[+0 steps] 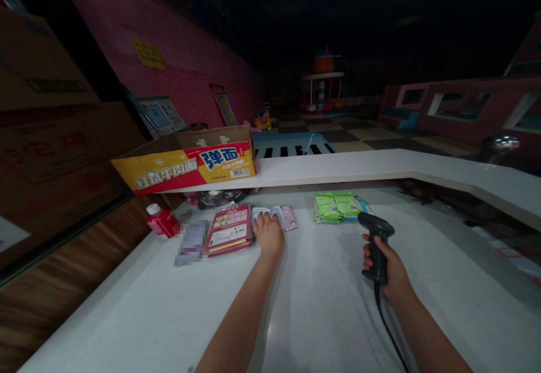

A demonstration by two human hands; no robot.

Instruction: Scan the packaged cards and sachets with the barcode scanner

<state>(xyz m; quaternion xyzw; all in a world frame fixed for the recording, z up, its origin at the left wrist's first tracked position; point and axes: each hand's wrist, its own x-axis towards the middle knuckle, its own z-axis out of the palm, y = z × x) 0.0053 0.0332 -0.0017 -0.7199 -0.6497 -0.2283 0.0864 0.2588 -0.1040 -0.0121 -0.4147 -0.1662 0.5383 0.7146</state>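
My right hand (391, 271) is closed around the grip of a black barcode scanner (375, 238), whose head points left and whose cable trails back toward me. My left hand (269, 233) rests on a small stack of pale pink and white packets (279, 216) on the white counter (321, 305), fingers curled over their near edge. A red and pink packet pile (229, 229) lies just left of that hand. Green packets (336, 207) lie beyond the scanner.
An open yellow and red noodle carton (190, 164) sits on the raised white ledge (380, 164). A red bottle with a white cap (162, 220) and a blurred card (192, 241) lie at the counter's left. Cardboard boxes (46, 108) stack at left.
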